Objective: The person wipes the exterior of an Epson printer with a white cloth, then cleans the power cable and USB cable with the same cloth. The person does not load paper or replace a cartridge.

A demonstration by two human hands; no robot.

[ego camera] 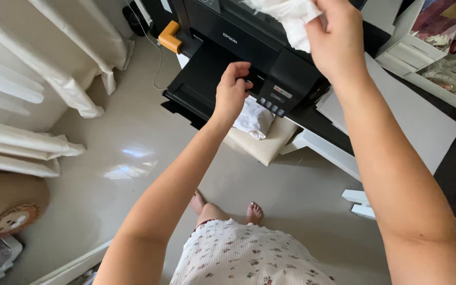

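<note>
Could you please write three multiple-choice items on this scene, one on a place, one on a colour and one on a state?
1. Where does the printer stand?
A. On the white desk
B. On the floor
C. On the cushioned stool

2. What colour is the cloth in the right hand?
A. White
B. Blue
C. Red

3. What is the left hand doing?
A. Gripping a cloth
B. Resting flat on the floor
C. Reaching, empty, with curled fingers at the printer's front, beside the control panel

Answers:
1. A, since the black printer sits at the edge of the white desk, above the tiled floor.
2. A, since the bunched cloth pinched in the raised hand is plainly white.
3. C, since nothing lies in its palm and its fingertips are at the printer's front.
</note>
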